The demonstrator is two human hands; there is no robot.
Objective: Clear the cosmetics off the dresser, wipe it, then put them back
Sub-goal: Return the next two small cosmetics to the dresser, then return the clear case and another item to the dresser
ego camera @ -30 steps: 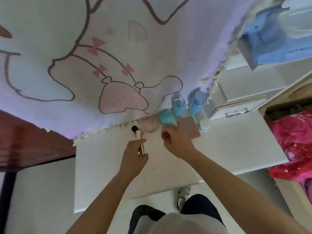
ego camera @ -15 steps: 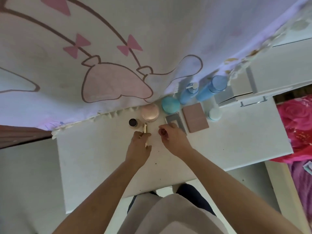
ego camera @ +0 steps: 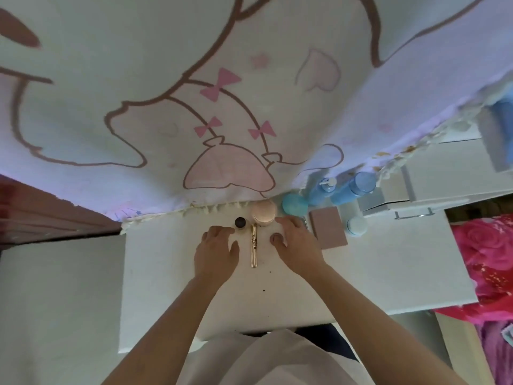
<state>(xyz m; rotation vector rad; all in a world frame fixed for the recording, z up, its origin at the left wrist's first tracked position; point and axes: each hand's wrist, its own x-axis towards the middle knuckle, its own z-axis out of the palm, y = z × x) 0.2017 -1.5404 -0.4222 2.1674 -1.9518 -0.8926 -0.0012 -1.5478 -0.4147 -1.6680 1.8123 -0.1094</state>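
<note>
— From the head camera, where are the hands?

— Both are palm down over the white dresser (ego camera: 388, 262). The left hand (ego camera: 216, 252) has its fingers spread and loose, holding nothing, and its fingertips are just beside a small dark jar (ego camera: 240, 222).

— And the right?

— The right hand (ego camera: 299, 243) is also stretched out with slack fingers and no grip on anything I can see. Its fingertips are just beside a pink jar (ego camera: 263, 213); I cannot tell whether they touch it.

— What lies between the hands?

— A gold tube (ego camera: 254, 247) lies flat on the dresser, pointing towards the back, close to the left thumb but apart from it.

— And the other cosmetics?

— They sit along the back edge, under a hanging cloth (ego camera: 194, 107) with a cartoon drawing. Right of the pink jar is a teal jar (ego camera: 294, 204), then a blue pump bottle (ego camera: 321, 190) and a taller blue bottle (ego camera: 354, 188). A flat pink case (ego camera: 329, 229) lies just right of the right hand, with a small pale jar (ego camera: 356, 225) beside it.

— Anything else?

— A white drawer box (ego camera: 416, 195) stands at the back right, and red flowered fabric (ego camera: 485, 259) lies past the dresser's right edge.
</note>
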